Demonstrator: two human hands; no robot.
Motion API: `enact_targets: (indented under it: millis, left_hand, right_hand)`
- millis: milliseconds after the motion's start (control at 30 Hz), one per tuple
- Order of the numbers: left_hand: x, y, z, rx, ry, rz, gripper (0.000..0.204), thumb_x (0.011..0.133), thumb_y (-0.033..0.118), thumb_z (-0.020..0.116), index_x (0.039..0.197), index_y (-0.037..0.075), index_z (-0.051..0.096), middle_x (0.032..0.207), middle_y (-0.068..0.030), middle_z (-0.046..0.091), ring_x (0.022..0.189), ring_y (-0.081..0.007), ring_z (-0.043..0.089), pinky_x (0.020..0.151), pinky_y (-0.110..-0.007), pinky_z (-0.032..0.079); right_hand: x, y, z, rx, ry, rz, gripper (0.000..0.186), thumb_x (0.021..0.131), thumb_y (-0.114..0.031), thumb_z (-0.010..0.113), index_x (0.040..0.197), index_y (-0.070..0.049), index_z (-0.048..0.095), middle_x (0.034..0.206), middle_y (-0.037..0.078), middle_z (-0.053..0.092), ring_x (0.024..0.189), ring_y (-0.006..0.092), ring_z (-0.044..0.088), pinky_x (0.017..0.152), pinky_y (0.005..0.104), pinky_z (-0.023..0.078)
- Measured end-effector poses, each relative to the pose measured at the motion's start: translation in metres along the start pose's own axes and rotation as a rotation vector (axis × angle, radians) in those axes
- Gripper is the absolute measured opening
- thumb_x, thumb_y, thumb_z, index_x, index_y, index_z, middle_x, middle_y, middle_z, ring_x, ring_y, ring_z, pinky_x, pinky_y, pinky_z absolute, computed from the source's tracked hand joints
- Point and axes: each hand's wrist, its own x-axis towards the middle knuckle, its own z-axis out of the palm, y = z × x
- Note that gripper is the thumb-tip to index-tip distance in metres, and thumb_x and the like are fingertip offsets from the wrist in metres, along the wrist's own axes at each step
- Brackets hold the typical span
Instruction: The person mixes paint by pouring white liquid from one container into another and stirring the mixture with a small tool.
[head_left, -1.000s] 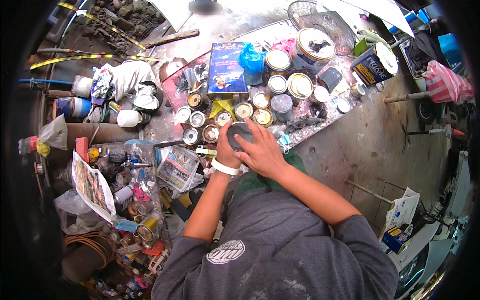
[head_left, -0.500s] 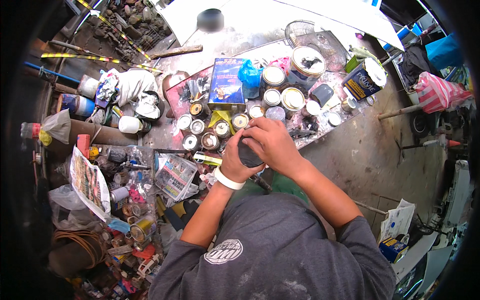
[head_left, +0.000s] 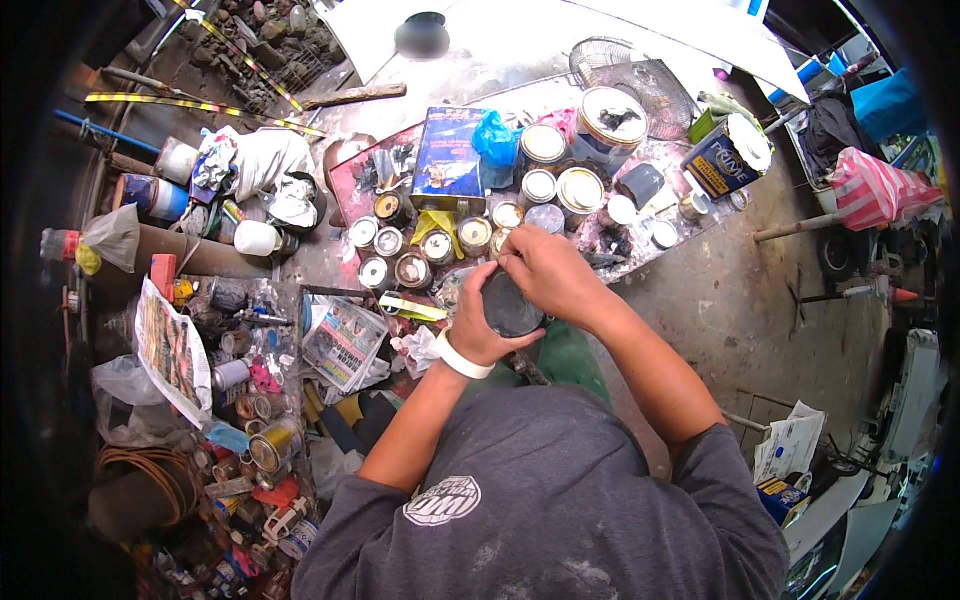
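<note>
In front of my chest, my left hand (head_left: 480, 320) wraps round a dark grey round can-shaped container (head_left: 514, 304), its flat dark face turned up toward me. My right hand (head_left: 552, 268) bends over the far edge of that container, fingers closed and pressed together near the rim. What lies under those right fingertips is hidden. Just beyond both hands stand several small paint cans, the closest being a can with a pale lid (head_left: 475, 233) and another with a stained lid (head_left: 437, 245). A white band circles my left wrist.
A blue rectangular tin (head_left: 447, 155) stands behind the small cans, beside a blue plastic bag (head_left: 494, 138). Larger paint pails (head_left: 611, 118) sit farther back on the messy board. Newspapers (head_left: 345, 342) and piled cans lie on the left. A fan guard (head_left: 660, 95) rests at the back.
The dark container now shows more of its face and sits slightly lower right. My right fingers have shifted along its far edge; the left hand keeps its hold.
</note>
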Motion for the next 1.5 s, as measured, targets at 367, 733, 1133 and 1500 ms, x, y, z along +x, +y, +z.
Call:
enact_targets:
  millis: [367,733,1133,1500]
  left_hand:
    - [-0.002,-0.008,-0.004,0.009,-0.005,-0.169,0.103,0.056,0.032,0.096,0.135,0.001,0.039,0.128,-0.017,0.053,0.114,-0.0319,0.058,0.099,-0.039,0.048]
    - [0.004,-0.012,0.007,0.004,-0.016,-0.109,0.108,0.066,0.07,0.077,0.137,-0.002,0.04,0.13,-0.0199,0.053,0.117,-0.0335,0.058,0.101,-0.041,0.046]
    - [0.023,-0.005,0.019,-0.003,-0.063,0.011,0.084,0.07,0.038,0.084,0.135,0.0,0.045,0.126,-0.0205,0.057,0.115,-0.0377,0.058,0.099,-0.044,0.046]
    - [0.023,0.022,0.033,0.113,-0.005,-0.116,0.097,0.055,0.025,0.094,0.134,-0.002,0.045,0.125,-0.0188,0.056,0.113,-0.0343,0.057,0.1,-0.042,0.045]
  right_hand:
    - [-0.036,-0.005,-0.009,-0.201,0.076,-0.323,0.032,0.085,-0.028,0.07,0.109,-0.008,0.067,0.136,0.02,0.051,0.115,0.036,0.056,0.095,0.0462,0.044]
    - [-0.064,0.01,0.002,-0.359,-0.01,-0.289,0.048,0.084,-0.04,0.068,0.124,-0.014,0.065,0.152,0.02,0.037,0.128,0.0343,0.047,0.101,0.0446,0.039]
    - [-0.069,0.013,-0.006,-0.358,0.095,-0.244,0.044,0.087,-0.044,0.064,0.112,-0.009,0.067,0.148,0.02,0.041,0.119,0.0334,0.051,0.094,0.0448,0.044]
    - [-0.11,0.053,-0.05,-0.003,0.414,-0.077,0.041,0.086,-0.025,0.068,0.121,-0.004,0.06,0.136,0.019,0.049,0.125,0.0366,0.049,0.106,0.0467,0.037]
